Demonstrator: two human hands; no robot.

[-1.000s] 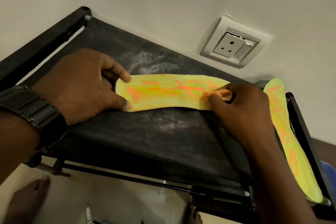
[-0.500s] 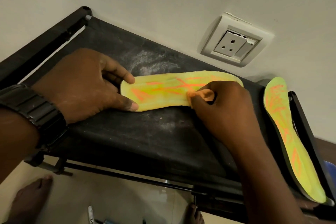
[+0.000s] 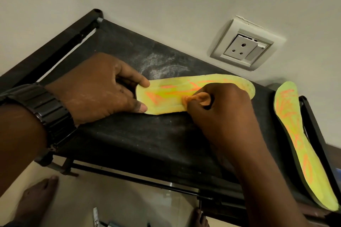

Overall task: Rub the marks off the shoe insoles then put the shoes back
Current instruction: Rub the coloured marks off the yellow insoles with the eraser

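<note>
A yellow-green shoe insole (image 3: 166, 96), streaked with orange marks, lies flat along the far edge of a dusty black fabric rack shelf (image 3: 147, 134), its long side running parallel to the wall. A person's left hand (image 3: 96, 86) pins one end of it, forefinger on the far rim and thumb on the near rim, fingers (image 3: 143, 108) clamped on the insole. The right hand (image 3: 221, 114) is bunched over the insole's middle, its fingers curled tight round a small orange cloth (image 3: 200, 98) that is pressed onto the marked surface.

A second insole (image 3: 299, 140), also yellow-green and covered in orange scribbles, lies along the shelf's right edge, well apart from the first and reaching to the near right corner. A dark wristwatch (image 3: 48, 114) sits on the left wrist. On the pale wall just beyond the far edge is a white electrical socket (image 3: 243, 46). A bare foot (image 3: 36, 199) stands on the floor below the shelf's near left corner.
</note>
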